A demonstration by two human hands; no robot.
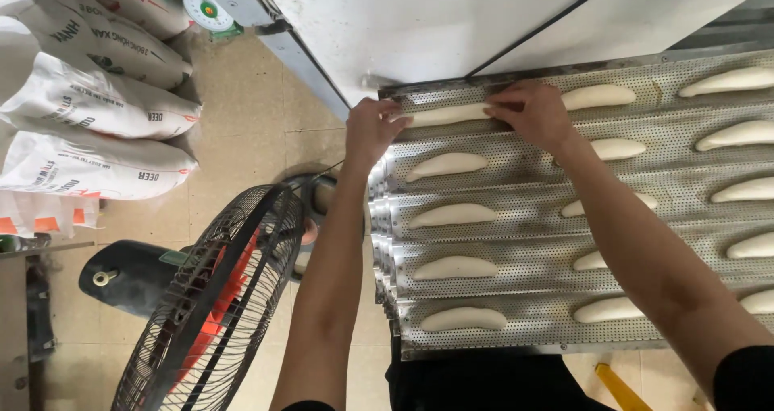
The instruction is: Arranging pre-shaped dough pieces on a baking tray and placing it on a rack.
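A perforated metal baguette tray (532, 233) with several long channels lies in front of me. Pale raw dough pieces rest in its channels in three columns. My left hand (369, 127) and my right hand (534, 111) touch the two ends of one long dough piece (448, 114) in the far-left channel spot. More dough pieces lie below it (445, 165) and to the right (598, 96).
A floor fan (214, 298) with a black wire cage and orange blades stands at lower left beside the tray. White flour sacks (93, 104) are stacked at upper left on the tiled floor. A white cabinet or oven door (419, 24) rises behind the tray.
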